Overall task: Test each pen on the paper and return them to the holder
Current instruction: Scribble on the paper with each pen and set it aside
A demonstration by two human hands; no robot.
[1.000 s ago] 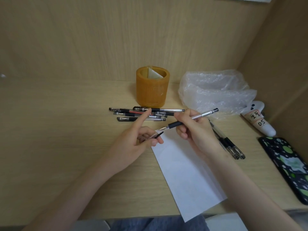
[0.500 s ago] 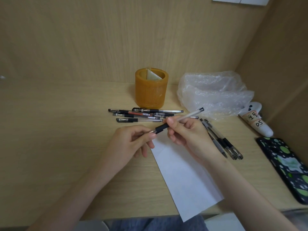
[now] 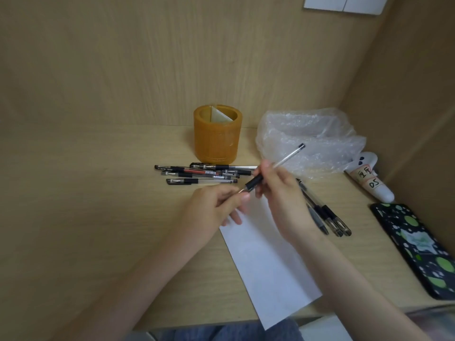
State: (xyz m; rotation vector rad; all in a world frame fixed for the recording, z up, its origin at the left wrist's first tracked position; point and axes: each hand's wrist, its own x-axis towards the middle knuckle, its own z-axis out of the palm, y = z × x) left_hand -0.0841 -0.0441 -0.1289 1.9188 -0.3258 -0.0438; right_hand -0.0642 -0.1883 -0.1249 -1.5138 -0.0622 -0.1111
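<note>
My right hand (image 3: 283, 195) grips a clear-barrelled pen (image 3: 285, 159) by its black grip and holds it tilted above the top of the white paper (image 3: 268, 267). My left hand (image 3: 216, 207) pinches the pen's tip end, where the cap is mostly hidden by my fingers. An orange pen holder (image 3: 218, 136) stands at the back with no pens showing inside. Several pens (image 3: 197, 173) lie in a pile in front of it. Three more pens (image 3: 327, 217) lie to the right of the paper, partly hidden by my right hand.
A crumpled clear plastic bag (image 3: 312, 136) sits to the right of the holder. A white labelled tube (image 3: 369, 178) and a dark phone with green spots (image 3: 418, 247) lie by the right wall. Wooden walls close off the back and right. The paper overhangs the desk's front edge.
One second ago my left hand held the cap apart from the bare pen tip. Both hands came together, and my left fingers now sit on the tip end.
</note>
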